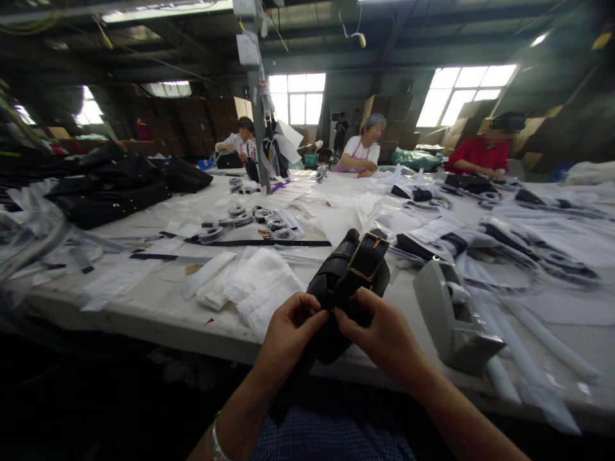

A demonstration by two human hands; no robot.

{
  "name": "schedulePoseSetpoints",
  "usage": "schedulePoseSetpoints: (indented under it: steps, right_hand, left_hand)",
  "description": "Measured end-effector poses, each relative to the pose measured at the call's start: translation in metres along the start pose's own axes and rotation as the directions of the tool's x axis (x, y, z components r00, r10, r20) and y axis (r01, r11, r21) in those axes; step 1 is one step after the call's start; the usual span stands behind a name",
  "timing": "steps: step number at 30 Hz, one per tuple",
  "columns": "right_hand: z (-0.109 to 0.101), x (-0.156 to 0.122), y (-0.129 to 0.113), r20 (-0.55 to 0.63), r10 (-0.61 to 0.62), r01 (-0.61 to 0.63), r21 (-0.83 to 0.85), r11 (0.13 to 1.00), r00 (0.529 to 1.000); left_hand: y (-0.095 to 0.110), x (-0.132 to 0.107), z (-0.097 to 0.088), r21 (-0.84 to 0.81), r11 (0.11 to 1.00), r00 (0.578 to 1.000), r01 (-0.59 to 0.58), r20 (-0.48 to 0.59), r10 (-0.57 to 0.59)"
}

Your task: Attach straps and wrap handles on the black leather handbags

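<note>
A small black bag (324,275), leather-like and with a strap, stands tilted at the table's front edge. Near its top shows a gold-coloured buckle (369,257). My left hand (288,330) is closed, thumb and fingers pinching the bag's front on its left side. Close beside it, my right hand (384,326) pinches the same front from the right. The two thumb tips almost meet over a spot too small to make out. My hands cover part of the bag's lower front. White crumpled cloth (262,285) lies just left of the bag.
A grey tape dispenser (454,317) stands right of my right hand. Black straps (259,242) and wrapped strap coils (276,224) lie beyond. Black bags (115,186) are piled at left, wrapped pieces (427,243) at right. A post (259,128) rises mid-table; several co-workers sit across.
</note>
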State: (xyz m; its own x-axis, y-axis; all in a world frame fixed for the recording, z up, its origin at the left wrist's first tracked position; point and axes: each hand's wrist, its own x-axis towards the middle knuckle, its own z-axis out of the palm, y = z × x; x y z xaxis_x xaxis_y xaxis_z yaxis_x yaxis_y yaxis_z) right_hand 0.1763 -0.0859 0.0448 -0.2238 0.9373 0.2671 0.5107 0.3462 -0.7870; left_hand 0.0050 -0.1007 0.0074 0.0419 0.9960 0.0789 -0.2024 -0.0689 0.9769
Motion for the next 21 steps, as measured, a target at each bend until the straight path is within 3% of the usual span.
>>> schedulePoseSetpoints:
  steps: [14, 21]
  right_hand:
    - [-0.0008, -0.0019, 0.0047, -0.004, -0.134, 0.133, -0.029, 0.991, 0.991]
    - [0.0057, -0.0061, 0.0017, -0.071, -0.378, 0.355, -0.218, 0.909, 0.923]
  left_hand:
    - [-0.0031, 0.0027, -0.0018, -0.081, 0.994, 0.997, 0.068, 0.026, -0.066]
    - [0.0009, 0.0022, 0.0012, -0.123, 0.988, 0.993, 0.088, 0.085, -0.078]
